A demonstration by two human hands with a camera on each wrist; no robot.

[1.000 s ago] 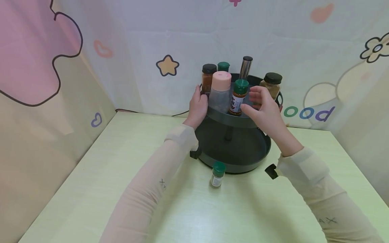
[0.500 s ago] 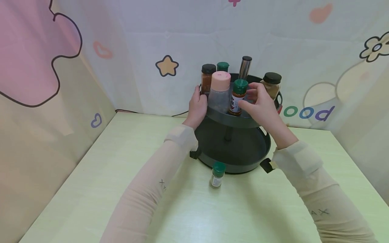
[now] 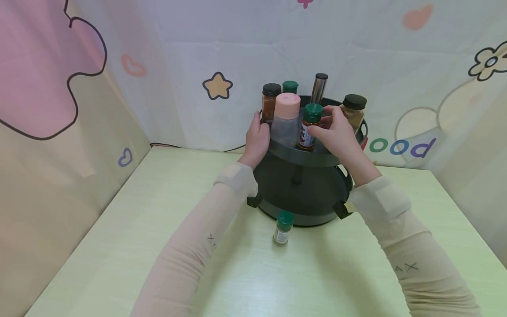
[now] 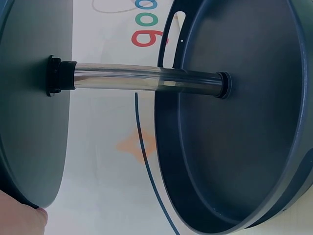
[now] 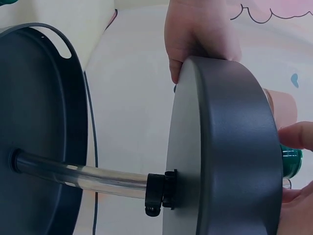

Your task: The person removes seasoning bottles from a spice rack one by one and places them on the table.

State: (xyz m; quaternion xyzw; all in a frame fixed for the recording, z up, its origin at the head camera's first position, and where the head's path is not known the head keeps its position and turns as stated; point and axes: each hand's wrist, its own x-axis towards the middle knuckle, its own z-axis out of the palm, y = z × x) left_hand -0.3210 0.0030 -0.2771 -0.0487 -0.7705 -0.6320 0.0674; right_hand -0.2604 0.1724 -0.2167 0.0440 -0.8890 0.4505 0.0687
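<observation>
A dark two-tier round rack (image 3: 295,157) stands on the table. My left hand (image 3: 256,138) grips the left rim of its upper tray; in the right wrist view the left hand (image 5: 203,29) wraps over that rim. My right hand (image 3: 340,136) pinches a green-capped spice jar (image 3: 304,137) standing at the front of the upper tray. The thumb lies against its label, and the other fingers are partly hidden behind the jar. A clear bottle with a pink cap (image 3: 284,127) stands just left of it. In the right wrist view, the jar's green cap (image 5: 291,161) shows beside my thumb.
Black-lidded jars stand at the tray's left (image 3: 269,105) and right (image 3: 354,112), with another green-capped jar (image 3: 290,86) behind. A metal cylinder (image 3: 319,90) rises at the back. On the table (image 3: 198,185), a small green-capped jar (image 3: 283,229) stands before the lower tray (image 3: 273,182).
My right hand has moved left, and its thumb and fingers have closed onto the green-capped spice jar. My left hand has stayed on the rack's rim.
</observation>
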